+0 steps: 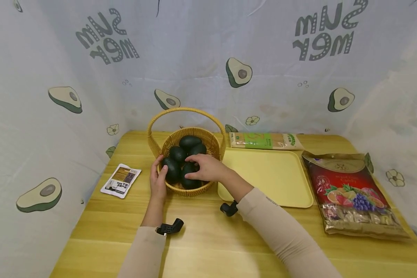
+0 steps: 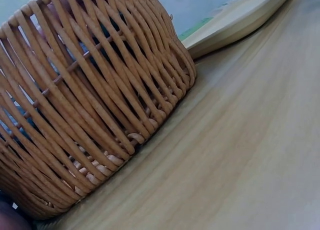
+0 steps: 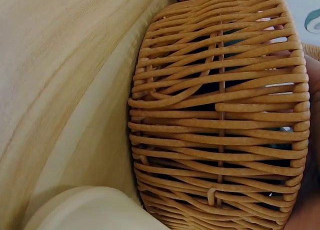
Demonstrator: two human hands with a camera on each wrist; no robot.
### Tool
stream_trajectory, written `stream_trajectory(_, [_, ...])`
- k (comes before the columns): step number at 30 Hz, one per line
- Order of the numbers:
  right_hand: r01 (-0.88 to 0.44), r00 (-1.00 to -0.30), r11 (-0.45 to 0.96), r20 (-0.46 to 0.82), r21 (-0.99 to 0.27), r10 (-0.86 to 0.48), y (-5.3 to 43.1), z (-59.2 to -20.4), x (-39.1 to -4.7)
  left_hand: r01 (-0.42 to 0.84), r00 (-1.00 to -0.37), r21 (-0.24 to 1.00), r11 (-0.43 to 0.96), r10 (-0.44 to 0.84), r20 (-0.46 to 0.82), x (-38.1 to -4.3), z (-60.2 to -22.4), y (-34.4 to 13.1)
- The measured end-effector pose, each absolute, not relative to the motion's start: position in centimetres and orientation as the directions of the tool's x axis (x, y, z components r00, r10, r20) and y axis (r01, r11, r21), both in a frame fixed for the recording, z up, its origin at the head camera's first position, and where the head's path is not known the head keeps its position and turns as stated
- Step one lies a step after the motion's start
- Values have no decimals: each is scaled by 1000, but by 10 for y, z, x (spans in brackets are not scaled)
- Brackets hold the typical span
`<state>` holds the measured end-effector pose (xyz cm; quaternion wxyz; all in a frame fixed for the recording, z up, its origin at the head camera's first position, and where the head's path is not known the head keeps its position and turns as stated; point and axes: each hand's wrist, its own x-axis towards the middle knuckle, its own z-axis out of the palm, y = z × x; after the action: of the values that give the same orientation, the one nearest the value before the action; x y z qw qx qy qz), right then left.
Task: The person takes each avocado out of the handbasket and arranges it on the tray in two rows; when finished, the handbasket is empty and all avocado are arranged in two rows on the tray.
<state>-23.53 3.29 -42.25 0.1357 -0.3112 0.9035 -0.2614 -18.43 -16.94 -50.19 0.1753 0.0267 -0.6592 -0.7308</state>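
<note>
A woven basket [image 1: 213, 148] with a tall arched handle stands on the table, holding several dark green avocados [image 1: 190, 142]. My left hand [image 1: 158, 184] grips its left rim, fingers outside and thumb over the edge beside an avocado [image 1: 172, 170]. From the front right, my right hand [image 1: 208, 167] reaches over the rim. Its thumb and curled fingers hold the front avocado [image 1: 190, 182], partly hidden by the hand. Both wrist views show mostly the basket's side weave [image 2: 105, 85], and part of the right hand [image 3: 313, 85] appears past the rim in the right wrist view.
A yellow tray [image 1: 267, 173] lies right of the basket, with a long noodle packet [image 1: 264, 141] behind it. Farther right is a large red candy bag [image 1: 354, 193]. A small white pouch [image 1: 121, 180] lies on the left. A printed curtain [image 1: 201, 50] hangs behind the table.
</note>
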Motion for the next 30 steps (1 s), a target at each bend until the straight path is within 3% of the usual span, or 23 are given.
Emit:
stream_trajectory(16, [-573,-717,579,14,-579,-697,27,-418,-222,240,-930,967,-90,-308,202,-184,-502,-169])
stream_trajectory(30, [-568,-696,599,-59,-565,-716,22,-415,-223,219,-935,974,-58,-298,193,-184,-504,-171])
